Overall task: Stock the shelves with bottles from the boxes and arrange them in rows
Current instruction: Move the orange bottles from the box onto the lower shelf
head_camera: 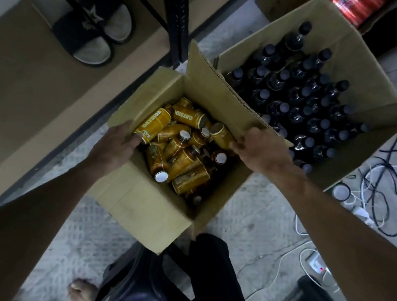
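Floor (248,207) strewn with cables (376,194) beside boxes (149,207); left hand (117,142) and right hand (260,148) grip yellow bottles (151,125).

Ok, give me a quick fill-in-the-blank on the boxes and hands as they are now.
1. The left hand grips a ___ Oatside bottle.
2. The right hand grips a second bottle in the ___ box.
3. The dark bottles in the larger box stand ___.
Missing: yellow; smaller; upright.
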